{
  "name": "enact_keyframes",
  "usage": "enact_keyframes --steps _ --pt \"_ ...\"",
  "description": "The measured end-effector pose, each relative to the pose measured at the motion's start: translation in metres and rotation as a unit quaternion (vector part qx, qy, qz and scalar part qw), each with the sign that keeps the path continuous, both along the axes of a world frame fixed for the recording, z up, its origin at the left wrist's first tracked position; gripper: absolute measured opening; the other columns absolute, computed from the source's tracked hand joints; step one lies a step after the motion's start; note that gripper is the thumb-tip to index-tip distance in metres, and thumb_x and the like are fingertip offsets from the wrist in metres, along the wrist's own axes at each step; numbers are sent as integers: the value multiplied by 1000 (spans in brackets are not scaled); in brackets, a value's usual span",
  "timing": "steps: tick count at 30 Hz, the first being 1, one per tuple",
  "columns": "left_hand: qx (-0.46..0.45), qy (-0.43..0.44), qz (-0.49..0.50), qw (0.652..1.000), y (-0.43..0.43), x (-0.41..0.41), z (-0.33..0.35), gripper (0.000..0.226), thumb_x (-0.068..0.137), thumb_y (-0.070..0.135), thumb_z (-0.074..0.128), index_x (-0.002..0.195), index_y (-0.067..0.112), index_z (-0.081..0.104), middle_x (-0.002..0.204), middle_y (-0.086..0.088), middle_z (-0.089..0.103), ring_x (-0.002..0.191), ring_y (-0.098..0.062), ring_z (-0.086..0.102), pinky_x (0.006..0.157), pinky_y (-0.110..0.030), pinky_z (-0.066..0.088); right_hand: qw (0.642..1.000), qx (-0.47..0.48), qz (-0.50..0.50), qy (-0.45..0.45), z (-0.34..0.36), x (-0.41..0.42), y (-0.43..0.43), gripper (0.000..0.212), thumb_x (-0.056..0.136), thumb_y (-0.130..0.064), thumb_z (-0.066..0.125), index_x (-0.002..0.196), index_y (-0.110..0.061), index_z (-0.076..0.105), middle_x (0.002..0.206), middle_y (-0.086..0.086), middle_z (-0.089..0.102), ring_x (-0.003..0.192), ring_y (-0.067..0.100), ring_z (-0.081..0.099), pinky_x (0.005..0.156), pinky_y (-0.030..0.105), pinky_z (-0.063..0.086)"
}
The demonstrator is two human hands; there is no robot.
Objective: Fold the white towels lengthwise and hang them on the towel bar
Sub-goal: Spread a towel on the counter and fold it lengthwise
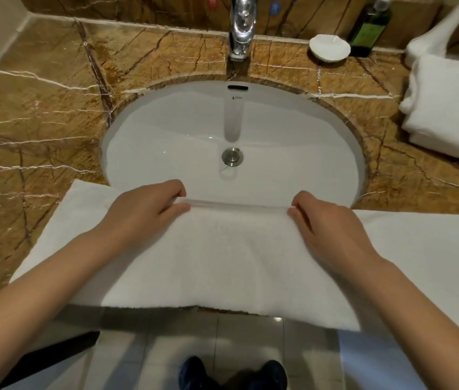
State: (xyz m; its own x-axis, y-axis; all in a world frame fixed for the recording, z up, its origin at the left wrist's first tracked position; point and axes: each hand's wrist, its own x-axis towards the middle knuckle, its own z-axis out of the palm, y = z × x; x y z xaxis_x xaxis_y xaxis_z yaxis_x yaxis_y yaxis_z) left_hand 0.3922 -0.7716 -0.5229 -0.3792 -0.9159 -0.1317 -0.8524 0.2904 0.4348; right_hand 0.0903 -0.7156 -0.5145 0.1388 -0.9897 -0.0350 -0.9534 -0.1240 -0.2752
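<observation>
White towel [231, 257] lies spread along the front of a marble countertop [40, 114]. Its middle bridges the near rim of the sink [144, 128] and its near edge hangs over the counter's front. At left, the left hand [141, 212] pinches the towel's far edge between thumb and curled fingers. At right, the right hand [326, 223] grips the same edge the same way. The hands sit well apart, likely to hold the long edge straight for the lengthwise fold. Farther right, a stack of folded towels [447, 108] rests on the counter. No towel bar is in view.
</observation>
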Motion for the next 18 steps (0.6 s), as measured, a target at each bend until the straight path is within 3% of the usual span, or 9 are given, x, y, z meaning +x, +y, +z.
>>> enact_keyframes --steps 2,7,11,14,16,18 --pt "-59 -36 5 998 5 -4 -5 16 91 39 54 85 25 54 73 11 54 71 -12 49 54 -28 35 1000 4 7 29 -7 2 -5 24 97 -37 44 91 -17 54 75 -1 62 66 24 57 57 34 41" --pt "-97 -14 -18 995 1 5 -10 33 84 45 43 86 17 60 73 2 62 70 -22 56 60 -35 45 998 34 13 -43 -7 -5 -10 21 96 -35 46 88 -18 55 79 -6 57 75 16 51 61 35 42" --pt "-113 -56 -40 991 -7 4 -13 27 87 47 40 77 23 48 59 9 47 59 -19 45 58 -32 25 999 15 -24 -23 -15 -6 -15 20 98 -34 45 94 -15 49 73 -1 56 65 21 51 52 32 31" --pt "-151 -103 -14 983 -4 -2 -11 24 92 40 48 74 23 48 62 9 47 63 -18 43 67 -33 26 998 33 -49 15 -20 -2 -19 21 95 -36 51 95 -15 51 74 -1 58 68 23 55 54 31 35" --pt "-176 -118 7 977 1 -4 -9 20 92 37 48 80 21 53 71 6 53 71 -21 49 71 -34 30 998 -24 -54 27 -16 0 -17 20 91 -33 59 96 -15 56 80 0 61 76 24 57 62 33 39" --pt "-180 -100 32 978 11 -5 -6 20 91 34 47 98 20 60 95 1 62 92 -24 56 81 -37 36 991 -113 -62 24 -7 4 -3 18 92 -27 57 103 -14 60 94 3 63 87 25 58 72 36 39"
